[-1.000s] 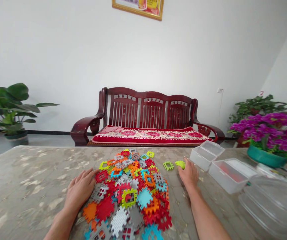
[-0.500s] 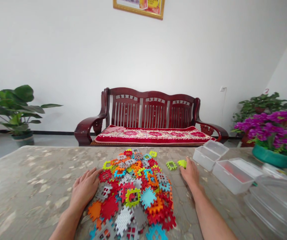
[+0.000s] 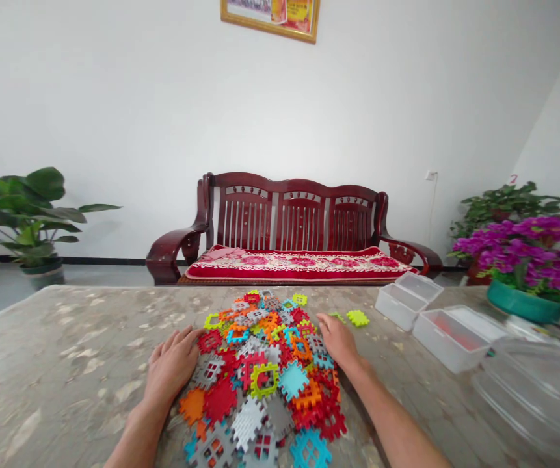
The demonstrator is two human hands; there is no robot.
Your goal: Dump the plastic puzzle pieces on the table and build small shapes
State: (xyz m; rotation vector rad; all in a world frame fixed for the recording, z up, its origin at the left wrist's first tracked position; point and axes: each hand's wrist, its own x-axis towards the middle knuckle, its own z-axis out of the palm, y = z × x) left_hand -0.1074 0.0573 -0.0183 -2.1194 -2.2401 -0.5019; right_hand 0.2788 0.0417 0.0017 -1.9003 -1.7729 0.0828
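Note:
A heap of toothed plastic building tiles in red, orange, grey, blue and yellow-green spreads down the middle of the table, with a light blue tile (image 3: 293, 380) and a red tile (image 3: 220, 398) near its front. My left hand (image 3: 175, 361) lies against the heap's left edge, fingers stretched out and holding nothing. At the right edge of the heap rests my right hand (image 3: 339, 339), its fingers loosely extended by the tiles and no piece visible in it. A solid yellow-green tile (image 3: 358, 318) lies apart, just beyond that hand. Another yellow-green frame tile (image 3: 338, 316) is partly hidden behind the hand.
To the right stand two clear plastic boxes, one small (image 3: 400, 304) and one with something red inside (image 3: 451, 341). Clear lids (image 3: 538, 390) lie nearer me. A green pot (image 3: 528, 303) holds purple flowers. Across the table (image 3: 89, 364) is a wooden bench (image 3: 299, 221).
My right hand has let go of the solid yellow-green tile and moved left to the heap, now partly covering the frame tile. My left hand stays at the heap's left edge.

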